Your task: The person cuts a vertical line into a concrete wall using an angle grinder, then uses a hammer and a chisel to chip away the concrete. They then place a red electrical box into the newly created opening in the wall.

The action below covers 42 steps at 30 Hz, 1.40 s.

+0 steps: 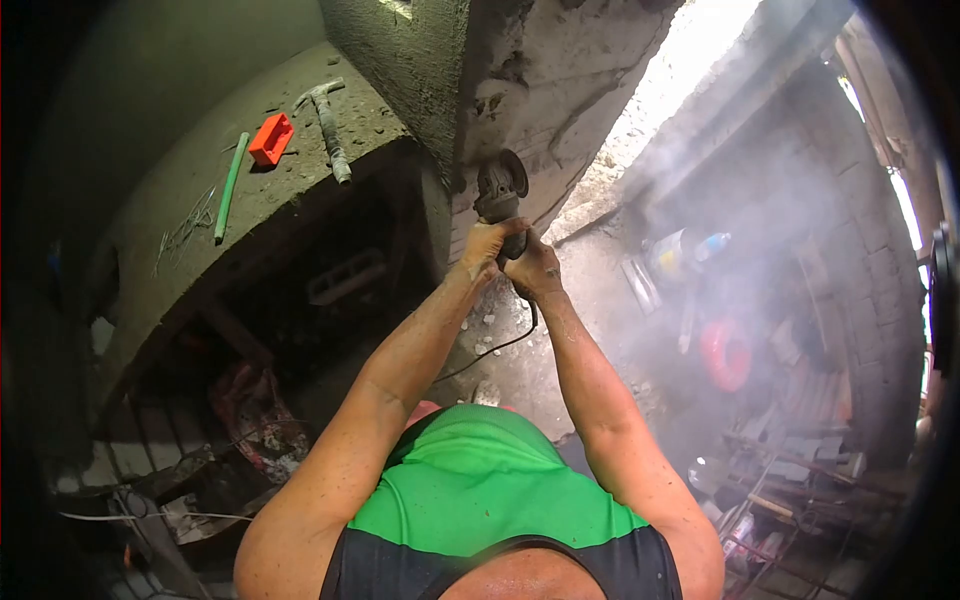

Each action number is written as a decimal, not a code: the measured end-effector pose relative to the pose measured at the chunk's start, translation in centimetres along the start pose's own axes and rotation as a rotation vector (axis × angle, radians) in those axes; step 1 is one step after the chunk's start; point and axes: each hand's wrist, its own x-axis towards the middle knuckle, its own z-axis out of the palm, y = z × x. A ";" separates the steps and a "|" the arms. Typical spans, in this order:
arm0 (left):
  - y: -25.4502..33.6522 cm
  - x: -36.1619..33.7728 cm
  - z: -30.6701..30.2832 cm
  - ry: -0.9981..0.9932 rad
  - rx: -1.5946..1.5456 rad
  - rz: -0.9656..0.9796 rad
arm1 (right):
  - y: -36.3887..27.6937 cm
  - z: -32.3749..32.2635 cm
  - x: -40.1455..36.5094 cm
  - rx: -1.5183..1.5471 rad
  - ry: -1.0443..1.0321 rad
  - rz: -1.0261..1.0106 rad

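Note:
Both arms stretch forward to an angle grinder (500, 190) held out before a rough concrete pillar (560, 90). My left hand (484, 246) wraps round the body of the grinder. Close beside it, my right hand (535, 266) is closed round the rear of the same tool. The round disc (515, 172) sits at the far end, close against the pillar's face in this view. A dark power cord (505, 347) curves down from the grinder toward the floor.
On a concrete slab (160, 200) at left lie a hammer (328, 130), an orange box (270, 140), a green tube (231, 188) and thin wires (190, 228). Dust clouds the right side, over a red ring-shaped object (724, 355) and a bottle (712, 246). Metal bars (780, 470) lie lower right.

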 end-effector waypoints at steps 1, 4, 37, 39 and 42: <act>-0.2 0.1 0.0 0.003 -0.029 0.001 | -0.1 -0.1 -0.1 -0.004 0.000 -0.004; -0.3 0.2 -0.1 0.006 -0.055 0.016 | -0.4 -0.1 -0.1 -0.016 -0.006 -0.026; -6.8 -4.2 -0.5 -0.348 -0.105 -0.582 | 6.5 0.9 -9.1 1.141 -0.193 0.394; -6.5 -4.4 0.4 -0.265 0.219 -0.466 | 7.1 1.6 -8.6 1.016 -0.110 0.362; -5.0 -5.0 2.9 -0.180 0.515 -0.490 | 7.0 1.5 -8.5 0.420 0.054 0.260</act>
